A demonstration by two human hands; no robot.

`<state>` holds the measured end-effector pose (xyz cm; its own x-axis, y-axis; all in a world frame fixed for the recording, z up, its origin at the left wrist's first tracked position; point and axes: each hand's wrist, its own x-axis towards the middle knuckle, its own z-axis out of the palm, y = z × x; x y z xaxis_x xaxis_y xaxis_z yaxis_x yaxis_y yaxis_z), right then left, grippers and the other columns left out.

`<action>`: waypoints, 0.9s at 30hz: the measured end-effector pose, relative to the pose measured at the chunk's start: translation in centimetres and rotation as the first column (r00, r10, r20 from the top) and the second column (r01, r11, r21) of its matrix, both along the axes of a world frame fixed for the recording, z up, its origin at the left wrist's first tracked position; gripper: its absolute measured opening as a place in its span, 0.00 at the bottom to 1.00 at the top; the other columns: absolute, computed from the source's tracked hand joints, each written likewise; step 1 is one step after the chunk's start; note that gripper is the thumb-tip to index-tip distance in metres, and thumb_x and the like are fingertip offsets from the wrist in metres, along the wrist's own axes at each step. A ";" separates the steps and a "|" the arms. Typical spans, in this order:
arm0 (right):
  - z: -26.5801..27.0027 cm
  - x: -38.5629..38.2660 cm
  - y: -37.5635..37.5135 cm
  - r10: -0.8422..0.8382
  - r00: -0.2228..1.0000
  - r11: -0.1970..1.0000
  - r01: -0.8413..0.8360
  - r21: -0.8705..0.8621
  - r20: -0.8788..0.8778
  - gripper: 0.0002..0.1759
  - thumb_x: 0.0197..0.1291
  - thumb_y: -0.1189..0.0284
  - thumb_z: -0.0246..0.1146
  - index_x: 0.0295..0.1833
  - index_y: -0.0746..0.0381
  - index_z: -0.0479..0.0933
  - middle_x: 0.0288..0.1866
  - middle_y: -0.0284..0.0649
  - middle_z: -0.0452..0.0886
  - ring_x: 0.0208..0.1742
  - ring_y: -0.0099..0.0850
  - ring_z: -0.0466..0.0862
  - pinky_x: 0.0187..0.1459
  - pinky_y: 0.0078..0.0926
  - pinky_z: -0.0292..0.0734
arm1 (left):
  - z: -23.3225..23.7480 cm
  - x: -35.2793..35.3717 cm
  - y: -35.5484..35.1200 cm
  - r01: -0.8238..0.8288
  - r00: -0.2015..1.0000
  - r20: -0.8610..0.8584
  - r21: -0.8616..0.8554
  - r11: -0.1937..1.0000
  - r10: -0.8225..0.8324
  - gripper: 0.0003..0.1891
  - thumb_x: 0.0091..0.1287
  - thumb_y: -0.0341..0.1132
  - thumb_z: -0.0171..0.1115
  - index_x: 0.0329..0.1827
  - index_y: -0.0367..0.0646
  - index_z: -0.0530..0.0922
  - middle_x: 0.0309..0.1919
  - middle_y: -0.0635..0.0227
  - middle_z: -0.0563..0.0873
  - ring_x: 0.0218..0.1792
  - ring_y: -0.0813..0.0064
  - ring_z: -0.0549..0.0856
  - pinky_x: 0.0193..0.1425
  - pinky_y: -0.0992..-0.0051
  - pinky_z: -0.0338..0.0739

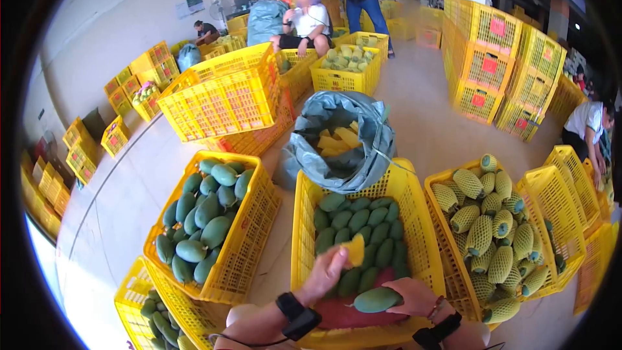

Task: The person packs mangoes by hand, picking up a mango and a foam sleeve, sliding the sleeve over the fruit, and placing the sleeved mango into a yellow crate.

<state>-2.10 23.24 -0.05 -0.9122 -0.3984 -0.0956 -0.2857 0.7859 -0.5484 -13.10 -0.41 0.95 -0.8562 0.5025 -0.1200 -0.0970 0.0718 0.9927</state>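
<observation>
Forearms are cut off at frame bottom; right fingertips are hidden. Foam net (354, 249) is pinched by left hand (326, 273). Mango (377, 299) is grasped by right hand (418, 295) over the middle crate's (414, 220) near edge. Pale floor (427, 123) is ringed by stacked crates (492, 58).

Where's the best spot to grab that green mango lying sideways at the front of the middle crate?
Probably around its fat middle, coming from above. The mango lies on its side, long way across the crate, so fingers can wrap its rounded belly. The right hand holds its right end; the left hand holds a yellow foam sleeve.
</observation>
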 end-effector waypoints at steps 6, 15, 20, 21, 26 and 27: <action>-2.7 6.6 -6.7 -0.045 0.777 -0.288 0.591 -0.753 0.627 0.19 0.59 0.71 0.59 0.57 0.60 0.69 0.47 0.36 0.78 0.49 0.30 0.78 0.51 0.28 0.74 | 0.9 10.5 0.3 -0.131 0.889 0.457 0.274 0.953 -0.009 0.23 0.70 0.42 0.48 0.57 0.30 0.70 0.48 0.60 0.79 0.46 0.73 0.79 0.52 0.75 0.74; -4.4 9.0 -10.5 -0.012 0.708 -0.387 0.648 -0.656 0.706 0.22 0.68 0.56 0.45 0.58 0.60 0.69 0.49 0.39 0.78 0.46 0.31 0.80 0.46 0.30 0.77 | -3.1 15.1 -0.8 -0.139 0.893 0.450 0.279 0.950 -0.002 0.23 0.62 0.27 0.46 0.63 0.35 0.66 0.51 0.64 0.76 0.52 0.79 0.74 0.56 0.79 0.69; -2.2 10.0 -9.5 0.122 0.730 -0.301 0.673 -0.676 0.673 0.25 0.64 0.59 0.50 0.60 0.64 0.65 0.49 0.43 0.76 0.46 0.34 0.79 0.45 0.32 0.77 | -7.5 12.1 -2.7 -0.342 0.767 0.636 0.295 0.892 0.084 0.15 0.62 0.30 0.51 0.51 0.36 0.75 0.43 0.67 0.80 0.43 0.75 0.79 0.46 0.74 0.75; -1.4 10.4 -9.3 0.124 0.735 -0.298 0.669 -0.681 0.667 0.25 0.64 0.59 0.50 0.60 0.64 0.65 0.49 0.43 0.76 0.46 0.34 0.79 0.45 0.32 0.77 | -7.5 11.7 -3.1 -0.234 0.930 0.308 0.085 0.969 0.198 0.13 0.61 0.31 0.54 0.48 0.39 0.78 0.43 0.66 0.81 0.43 0.70 0.80 0.44 0.71 0.76; -0.8 11.7 -9.1 0.348 0.709 0.002 0.654 -0.756 0.614 0.32 0.62 0.61 0.52 0.68 0.65 0.57 0.53 0.46 0.74 0.46 0.34 0.79 0.47 0.33 0.77 | -4.4 12.0 -2.6 -0.237 0.708 -0.707 -0.230 0.944 0.006 0.10 0.51 0.33 0.64 0.38 0.48 0.83 0.34 0.65 0.80 0.39 0.61 0.81 0.39 0.67 0.77; -1.0 11.8 -9.2 0.333 0.713 0.013 0.651 -0.759 0.618 0.31 0.62 0.63 0.52 0.68 0.65 0.58 0.55 0.46 0.73 0.47 0.33 0.79 0.48 0.32 0.76 | -3.9 12.1 -2.4 -0.217 0.734 -0.679 -0.267 0.939 -0.023 0.10 0.52 0.33 0.63 0.38 0.47 0.83 0.32 0.65 0.80 0.37 0.61 0.81 0.38 0.67 0.77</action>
<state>9.66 14.06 -1.09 -0.8846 -0.3991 -0.2412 0.4512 -0.6019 -0.6589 -1.01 -2.85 -2.91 -0.8148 0.4507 0.3646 0.5519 0.4107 0.7258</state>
